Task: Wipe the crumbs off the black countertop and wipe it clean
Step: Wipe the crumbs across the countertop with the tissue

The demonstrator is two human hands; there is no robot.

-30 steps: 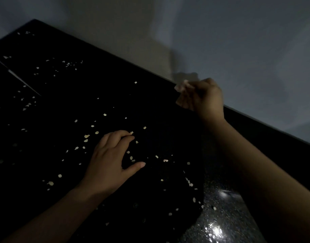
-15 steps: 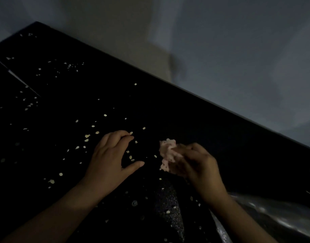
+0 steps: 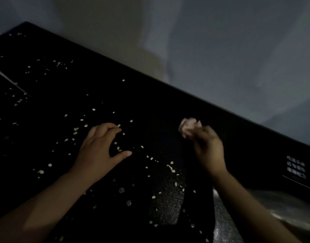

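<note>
My right hand (image 3: pixel 209 149) pinches a crumpled pinkish tissue (image 3: pixel 189 126) in curled fingers — blurred, low over the black countertop (image 3: pixel 150 106). My left hand (image 3: pixel 100 148) rests on the surface, fingers bent, thumb spread wide, holding nothing. Pale crumbs (image 3: pixel 171 167) lie scattered around and between both hands.

A dim, pale grey wall (image 3: pixel 221 50) is seen behind the far edge of the countertop (image 3: pixel 150 106), crossed by soft shadows. Near the right edge, a small block of white marks (image 3: pixel 296 168) is shown, too blurred to be read, with a thin pale line (image 3: pixel 297 182) just below it. At the near right corner, a glossy pale sheet (image 3: pixel 282 207) is glimpsed, blurred. A thin pale streak (image 3: pixel 10 81) is seen slanting near the left edge.
</note>
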